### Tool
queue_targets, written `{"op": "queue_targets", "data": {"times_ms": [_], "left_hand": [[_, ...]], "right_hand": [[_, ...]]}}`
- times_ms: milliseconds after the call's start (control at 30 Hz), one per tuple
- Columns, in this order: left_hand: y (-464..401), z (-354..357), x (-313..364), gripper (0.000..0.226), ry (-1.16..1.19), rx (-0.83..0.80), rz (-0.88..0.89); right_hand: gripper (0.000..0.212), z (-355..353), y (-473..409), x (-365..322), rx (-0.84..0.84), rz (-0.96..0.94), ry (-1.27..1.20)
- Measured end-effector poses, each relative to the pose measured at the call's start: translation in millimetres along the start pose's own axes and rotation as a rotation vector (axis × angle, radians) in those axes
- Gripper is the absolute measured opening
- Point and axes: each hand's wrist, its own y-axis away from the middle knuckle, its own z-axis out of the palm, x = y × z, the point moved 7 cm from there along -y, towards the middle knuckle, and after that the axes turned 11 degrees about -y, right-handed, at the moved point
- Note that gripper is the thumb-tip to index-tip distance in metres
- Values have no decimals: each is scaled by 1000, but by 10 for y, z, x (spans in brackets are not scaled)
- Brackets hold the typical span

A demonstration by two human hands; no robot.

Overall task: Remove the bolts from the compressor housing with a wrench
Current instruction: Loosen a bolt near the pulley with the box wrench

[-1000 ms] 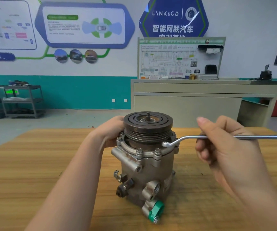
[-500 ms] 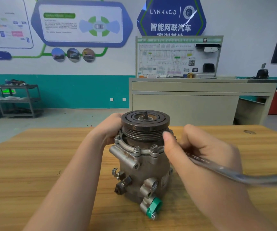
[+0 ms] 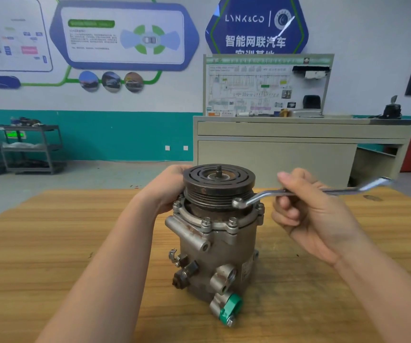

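Observation:
The grey metal compressor housing [image 3: 218,253] stands upright on the wooden table [image 3: 51,243], a dark grooved pulley [image 3: 218,186] on top. Several bolts sit around its top flange, two of them at the front [image 3: 206,222] [image 3: 232,224]. My left hand [image 3: 167,191] grips the housing's upper left side at the flange. My right hand [image 3: 306,214] holds a silver offset ring wrench [image 3: 323,191] by its shank. The wrench's ring end [image 3: 238,203] sits at the flange's right front, over a bolt that it hides. Its handle points right, almost level.
A green-capped port [image 3: 230,308] juts from the housing's lower front. A beige workbench [image 3: 298,144] with a wiring display board [image 3: 266,85] stands behind the table. Metal shelving carts [image 3: 26,147] stand at the far left wall.
My right hand swung the wrench handle from a low position near me back up and out to the right, with the ring end at the flange. My left hand stayed on the housing.

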Motion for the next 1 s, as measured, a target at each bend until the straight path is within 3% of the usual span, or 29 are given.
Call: {"op": "queue_targets", "data": {"times_ms": [133,500,533,600,633,733,833,900,1000], "left_hand": [[7,-15,57,19,-107,-23,44],[-34,-30,23,17,-36,24,25],[-45,-44,19,17,-29,33,28],[-51,-59,19,16,-14,66,34],[-55,-73,21,14,-10,102,36],[-57,-208,23,9,117,323,8],[19,-493,-82,12,357,563,-38],[124,-663,-226,12,148,628,-109],[335,-725,-605,13,-479,462,-333]], "right_hand": [[39,44,212,-183,78,-253,182],[45,406,537,-116,114,-531,749],[47,456,464,-40,83,-497,752],[49,478,339,192,64,-255,683],[47,452,326,233,117,-187,656],[43,364,471,-37,96,-410,622],[36,142,489,-108,9,-312,534],[28,37,321,6,-18,-69,319],[22,-88,153,178,38,218,75]]}}
